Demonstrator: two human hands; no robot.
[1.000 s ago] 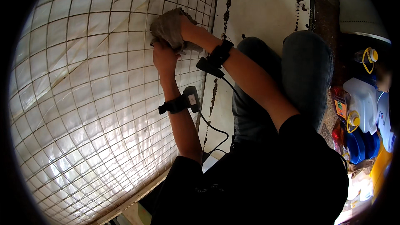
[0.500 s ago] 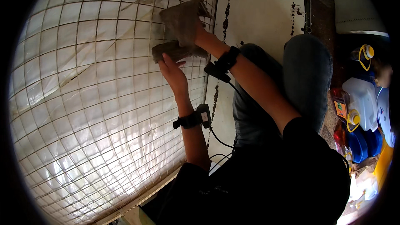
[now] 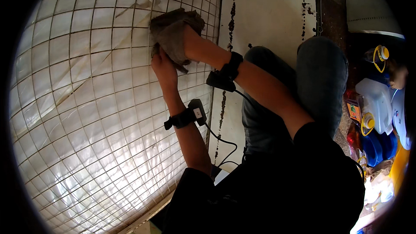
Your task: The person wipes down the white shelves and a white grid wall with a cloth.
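A brown-grey cloth (image 3: 175, 39) lies bunched against the white wire grid at the upper middle. My right hand (image 3: 190, 43) is inside its folds, so only the wrist and the heel of the hand show and the fingers are hidden. Just below it, my left hand (image 3: 162, 63) is closed on the lower left edge of the cloth, knuckles curled. A loose corner of the cloth hangs down between the two hands. Both wrists carry black straps with small boxes and cables.
The wire grid (image 3: 99, 82), backed by translucent plastic sheeting, spans the left side. Beside it runs a pale panel (image 3: 264, 13) with dark, pitted lines. On the right stand bottles with yellow caps, a clear plastic jug (image 3: 375, 104) and blue containers (image 3: 377, 147). My bent knees are close by.
Both hands and the cloth have shifted left, the right hand also slightly downward. My left hand's fingers, stretched along the cloth before, have closed on its edge, and the cloth is more bunched.
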